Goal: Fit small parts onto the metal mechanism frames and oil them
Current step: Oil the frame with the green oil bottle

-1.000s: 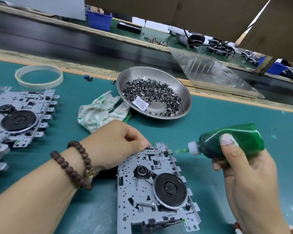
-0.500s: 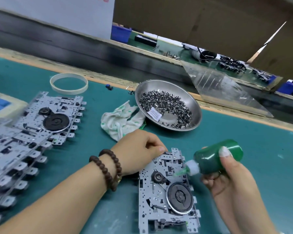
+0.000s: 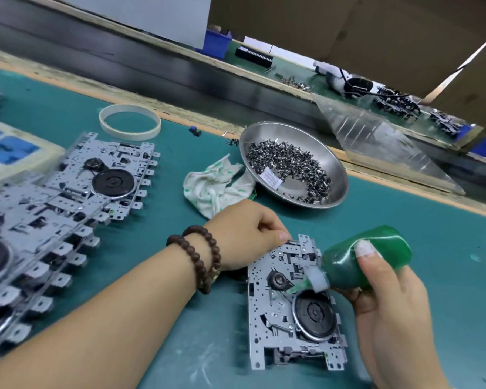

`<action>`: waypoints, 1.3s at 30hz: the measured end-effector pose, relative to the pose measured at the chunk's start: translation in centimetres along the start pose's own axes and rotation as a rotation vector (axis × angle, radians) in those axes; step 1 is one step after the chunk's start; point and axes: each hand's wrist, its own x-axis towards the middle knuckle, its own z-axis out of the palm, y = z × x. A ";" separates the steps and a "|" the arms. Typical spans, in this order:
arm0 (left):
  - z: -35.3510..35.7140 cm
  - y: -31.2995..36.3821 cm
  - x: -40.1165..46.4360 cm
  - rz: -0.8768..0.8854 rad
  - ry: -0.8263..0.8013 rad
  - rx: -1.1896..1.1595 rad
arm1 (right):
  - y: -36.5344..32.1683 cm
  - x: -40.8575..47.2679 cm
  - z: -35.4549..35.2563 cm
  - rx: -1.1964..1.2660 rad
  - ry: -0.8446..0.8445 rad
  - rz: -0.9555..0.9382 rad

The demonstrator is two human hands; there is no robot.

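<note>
Since a moment ago I have swung the green bottle (image 3: 366, 258) in over the metal frame (image 3: 293, 303), so its white nozzle now points down at the plate between the small hub and the black wheel, where before it hung off to the right of the frame.

My right hand (image 3: 387, 307) is clamped round the bottle, thumb pressed flat on its upper side and fingers curled beneath it. The frame lies flat on the green bench (image 3: 446, 276) at the near middle, with its black wheel toward me. My left hand (image 3: 244, 234), with a brown bead bracelet (image 3: 198, 258) on the wrist, rests at the far left corner of the frame, fingers curled under and the thumb tip touching the frame's edge; I cannot tell whether anything is pinched in the fingers.

To the left, a stack of more frames (image 3: 68, 209) overlaps in a row running from the near left edge toward the middle. Just beyond my left hand lies a crumpled white cloth (image 3: 213, 186) with green marks. Touching the cloth's right side is a steel bowl (image 3: 270, 136) with a heap of small dark metal parts (image 3: 289, 167) and a white paper label in it. Farther left, a pale ring (image 3: 129, 123) lies flat near the bench's far edge.
</note>
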 end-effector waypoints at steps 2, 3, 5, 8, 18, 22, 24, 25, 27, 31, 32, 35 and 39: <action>0.0 -0.1 0.0 0.002 0.003 -0.009 | 0.1 -0.1 0.0 -0.002 -0.001 -0.017; 0.1 -0.1 0.1 0.003 0.007 -0.012 | 0.1 -0.1 -0.1 0.001 -0.021 -0.024; 0.1 -0.1 0.1 0.006 0.013 -0.009 | 0.1 -0.1 0.0 -0.002 -0.036 -0.025; 0.1 -0.1 0.1 0.012 0.012 -0.009 | 0.0 -0.2 0.0 -0.009 -0.037 -0.041; 0.1 0.0 0.0 0.012 0.014 -0.014 | 0.4 0.0 -0.2 -0.018 -0.046 -0.067; 0.1 -0.1 0.1 0.016 0.014 -0.013 | 0.3 0.0 -0.1 -0.026 -0.060 -0.069; 0.1 -0.2 0.2 0.018 0.017 -0.012 | 0.2 -0.1 0.0 -0.022 -0.060 -0.076; 0.2 -0.2 0.2 0.020 0.018 -0.013 | 0.3 -0.1 -0.1 -0.029 -0.061 -0.080; 0.2 -0.2 0.3 0.024 0.021 -0.019 | 0.4 -0.1 -0.3 -0.036 -0.055 -0.085; 0.2 -0.4 0.2 0.026 0.028 -0.022 | 0.4 -0.2 -0.3 -0.149 -0.039 -0.107; 0.2 -0.4 0.2 0.027 0.031 -0.020 | 0.4 -0.2 -0.3 -0.178 -0.026 -0.120; 0.3 -0.4 0.2 0.023 0.033 -0.023 | 0.5 -0.1 -0.4 -0.199 -0.018 -0.154; 0.3 -0.6 0.3 0.019 0.038 -0.020 | 0.5 -0.2 -0.5 -0.178 -0.020 -0.170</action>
